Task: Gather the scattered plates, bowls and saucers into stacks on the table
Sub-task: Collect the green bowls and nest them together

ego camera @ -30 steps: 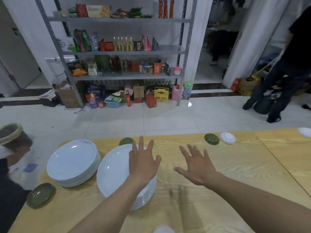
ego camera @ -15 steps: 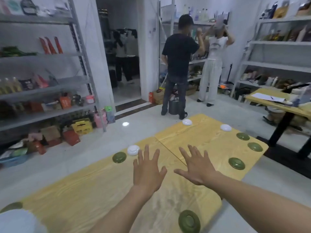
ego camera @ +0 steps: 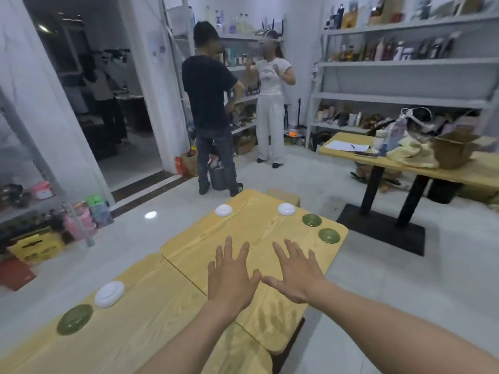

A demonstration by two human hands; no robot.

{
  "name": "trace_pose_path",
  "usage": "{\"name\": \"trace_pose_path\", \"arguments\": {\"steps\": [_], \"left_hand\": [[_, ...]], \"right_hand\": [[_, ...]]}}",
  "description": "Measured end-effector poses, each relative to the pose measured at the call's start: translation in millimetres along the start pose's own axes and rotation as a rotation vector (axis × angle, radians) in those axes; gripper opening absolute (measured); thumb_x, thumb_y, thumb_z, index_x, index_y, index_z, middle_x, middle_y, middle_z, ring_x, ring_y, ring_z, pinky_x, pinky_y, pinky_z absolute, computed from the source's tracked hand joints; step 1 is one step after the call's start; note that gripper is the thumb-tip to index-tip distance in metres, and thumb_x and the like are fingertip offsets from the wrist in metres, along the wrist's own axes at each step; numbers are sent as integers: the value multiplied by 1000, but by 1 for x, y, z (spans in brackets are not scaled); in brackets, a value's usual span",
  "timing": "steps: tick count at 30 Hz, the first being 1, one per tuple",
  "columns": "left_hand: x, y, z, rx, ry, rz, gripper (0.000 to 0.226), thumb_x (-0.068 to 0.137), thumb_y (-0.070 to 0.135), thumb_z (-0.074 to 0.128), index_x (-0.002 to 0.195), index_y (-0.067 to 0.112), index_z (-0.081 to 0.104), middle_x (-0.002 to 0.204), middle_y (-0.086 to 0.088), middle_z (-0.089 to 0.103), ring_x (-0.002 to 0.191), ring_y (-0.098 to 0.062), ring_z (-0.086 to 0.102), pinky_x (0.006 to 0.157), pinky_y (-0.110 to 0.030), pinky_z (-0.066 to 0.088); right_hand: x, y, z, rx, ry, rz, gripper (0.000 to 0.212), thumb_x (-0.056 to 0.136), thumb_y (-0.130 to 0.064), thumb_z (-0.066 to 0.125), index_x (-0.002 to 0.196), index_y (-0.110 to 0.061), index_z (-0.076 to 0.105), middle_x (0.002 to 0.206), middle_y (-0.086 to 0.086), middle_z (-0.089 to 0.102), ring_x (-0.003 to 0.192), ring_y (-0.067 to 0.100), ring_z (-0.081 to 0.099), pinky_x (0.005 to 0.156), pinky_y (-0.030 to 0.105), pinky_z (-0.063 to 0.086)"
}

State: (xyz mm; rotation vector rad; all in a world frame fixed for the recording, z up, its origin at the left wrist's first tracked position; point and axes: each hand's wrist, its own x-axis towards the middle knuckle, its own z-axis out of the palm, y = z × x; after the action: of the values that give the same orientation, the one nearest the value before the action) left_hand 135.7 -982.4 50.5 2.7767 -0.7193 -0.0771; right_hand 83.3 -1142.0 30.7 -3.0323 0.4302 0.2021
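Both arms are reaching forward, the left hand (ego camera: pixel 231 279) and right hand (ego camera: pixel 297 276) spreading flat, palms down, fingers splayed, holding nothing.

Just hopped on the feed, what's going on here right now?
A person is gathering dishes on the wooden table. The left hand and right hand hover open above it, holding nothing. Nothing in view is stacked: two far white dishes and two far green saucers sit singly at the table's end, a near white dish and near green saucer at the left. Two bystanders stand beyond.
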Motion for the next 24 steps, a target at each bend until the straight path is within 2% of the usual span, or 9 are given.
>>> {"name": "trace_pose_path", "arguments": {"steps": [4, 7, 10, 12, 14, 16, 20, 24], "left_hand": [[52, 28, 26, -109, -64, -3, 68, 95, 50, 45, 154, 31, 16, 163, -7, 3, 147, -28, 15, 111, -42, 31], [89, 48, 48, -339, -164, -102, 65, 93, 45, 50, 151, 26, 28, 155, -10, 28, 137, -28, 36, 102, -37, 39], [120, 68, 71, -704, -307, -390, 54, 93, 41, 52, 141, 18, 46, 141, -7, 48, 123, -29, 50, 95, -31, 44], [137, 81, 86, -930, -400, -610, 48, 94, 38, 52, 134, 13, 50, 129, -9, 54, 113, -30, 54, 93, -37, 48], [154, 92, 104, -1042, -450, -758, 44, 94, 37, 52, 129, 11, 49, 117, -11, 54, 105, -30, 55, 87, -39, 49], [168, 99, 125, -1091, -494, -861, 46, 93, 37, 53, 130, 10, 49, 118, -13, 52, 105, -31, 53, 86, -42, 49], [189, 109, 165, -1154, -534, -1032, 49, 94, 38, 51, 133, 10, 46, 133, -15, 46, 118, -35, 48, 99, -51, 44], [203, 115, 192, -1147, -539, -1148, 41, 94, 37, 49, 124, 10, 44, 131, -15, 48, 126, -37, 43, 101, -52, 39]], "right_hand": [[28, 42, 5, 137, -2, 133, 92, 88, -74, 34, 157, -25, -1, 164, 8, 1, 151, 26, 9, 118, 51, 18], [47, 76, 10, 458, -6, 310, 87, 88, -64, 51, 155, -22, 14, 160, 7, 21, 143, 27, 29, 111, 43, 33], [70, 109, 17, 929, -64, 563, 77, 89, -50, 63, 149, -14, 31, 150, 7, 39, 133, 28, 43, 102, 37, 40], [87, 129, 29, 1179, -157, 703, 69, 89, -45, 65, 142, -10, 40, 142, 9, 47, 124, 29, 50, 99, 43, 46], [107, 146, 44, 1318, -230, 775, 64, 88, -42, 67, 138, -10, 42, 132, 9, 50, 114, 28, 54, 95, 48, 49], [124, 159, 62, 1368, -301, 810, 63, 88, -40, 67, 137, -11, 41, 134, 11, 48, 113, 27, 54, 93, 49, 51], [151, 172, 91, 1380, -438, 839, 59, 89, -39, 66, 135, -13, 41, 138, 13, 47, 112, 28, 51, 84, 49, 52], [172, 178, 111, 1317, -540, 851, 47, 90, -40, 63, 127, -14, 50, 114, 13, 58, 105, 31, 57, 81, 47, 54]]}}
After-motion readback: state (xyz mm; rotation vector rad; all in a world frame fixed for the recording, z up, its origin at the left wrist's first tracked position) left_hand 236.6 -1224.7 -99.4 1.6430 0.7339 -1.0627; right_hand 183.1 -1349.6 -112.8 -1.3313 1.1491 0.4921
